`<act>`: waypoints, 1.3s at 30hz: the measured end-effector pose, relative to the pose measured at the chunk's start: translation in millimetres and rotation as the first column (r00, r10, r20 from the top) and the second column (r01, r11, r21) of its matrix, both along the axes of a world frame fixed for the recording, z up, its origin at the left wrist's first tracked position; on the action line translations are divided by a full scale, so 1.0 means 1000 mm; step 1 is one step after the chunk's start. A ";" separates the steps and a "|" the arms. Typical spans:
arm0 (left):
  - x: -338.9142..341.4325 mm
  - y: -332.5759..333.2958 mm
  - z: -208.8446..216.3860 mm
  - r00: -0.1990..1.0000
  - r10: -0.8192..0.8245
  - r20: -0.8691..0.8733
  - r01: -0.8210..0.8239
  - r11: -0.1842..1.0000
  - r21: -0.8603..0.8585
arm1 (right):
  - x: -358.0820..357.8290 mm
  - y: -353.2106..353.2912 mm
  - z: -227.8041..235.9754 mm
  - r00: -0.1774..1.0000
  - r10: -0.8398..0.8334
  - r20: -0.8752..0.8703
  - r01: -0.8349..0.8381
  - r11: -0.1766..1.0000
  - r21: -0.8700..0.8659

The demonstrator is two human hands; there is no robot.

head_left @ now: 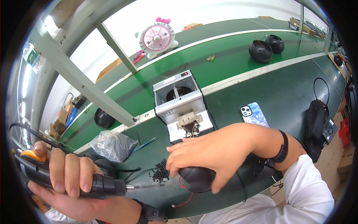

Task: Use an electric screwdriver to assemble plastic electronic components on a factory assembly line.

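Observation:
My left hand (pixel 71 183) is wrapped round a black electric screwdriver (pixel 106 187) with a yellow button. Its thin metal bit points right, toward a heap of small black screws (pixel 160 171) on the bench. Over a round black housing (pixel 197 180) lies my right hand (pixel 212 149), gripping it from above near the bench's front edge. A red wire with a pale connector (pixel 182 204) trails from the housing; much of its top is hidden under the hand. Just beyond stands a silver screw feeder (pixel 182 100), its front outlet close to my right fingers.
A clear plastic bag (pixel 113 145) and a blue pen-like tool (pixel 145 144) lie left of the feeder. Right of it are a phone (pixel 254 115) and a black bag (pixel 316 127). Black round housings (pixel 260 51) and a pink-and-white fan (pixel 156 38) sit farther back. A metal post (pixel 89 89) rises at left.

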State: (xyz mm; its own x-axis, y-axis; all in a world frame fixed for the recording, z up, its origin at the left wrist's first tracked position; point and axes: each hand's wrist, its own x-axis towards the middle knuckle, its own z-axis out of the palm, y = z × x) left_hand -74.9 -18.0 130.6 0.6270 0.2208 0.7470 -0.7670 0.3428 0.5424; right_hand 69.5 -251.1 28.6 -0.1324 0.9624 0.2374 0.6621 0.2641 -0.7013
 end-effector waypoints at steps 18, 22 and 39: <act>0.034 -0.079 -0.033 0.957 -0.035 -0.287 0.084 0.984 0.159 | -0.018 0.027 -0.019 0.861 -0.499 0.096 0.491 0.866 0.098; 0.029 -0.073 -0.044 0.937 -0.119 -0.327 0.168 0.978 0.125 | -0.024 0.034 -0.008 0.854 -0.482 0.194 0.480 0.875 0.059; 0.000 -0.104 -0.080 0.858 0.038 -0.512 -0.019 0.999 0.042 | -0.031 0.016 0.004 0.847 -0.449 0.286 0.466 0.885 0.008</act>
State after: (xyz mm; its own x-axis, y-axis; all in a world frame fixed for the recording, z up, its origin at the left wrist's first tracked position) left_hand -75.0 -122.4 50.4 0.9171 0.2252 0.3291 -0.3865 0.2993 0.8724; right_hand 38.2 -235.6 32.8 0.2753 0.9409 0.1973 0.8639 -0.1521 -0.4802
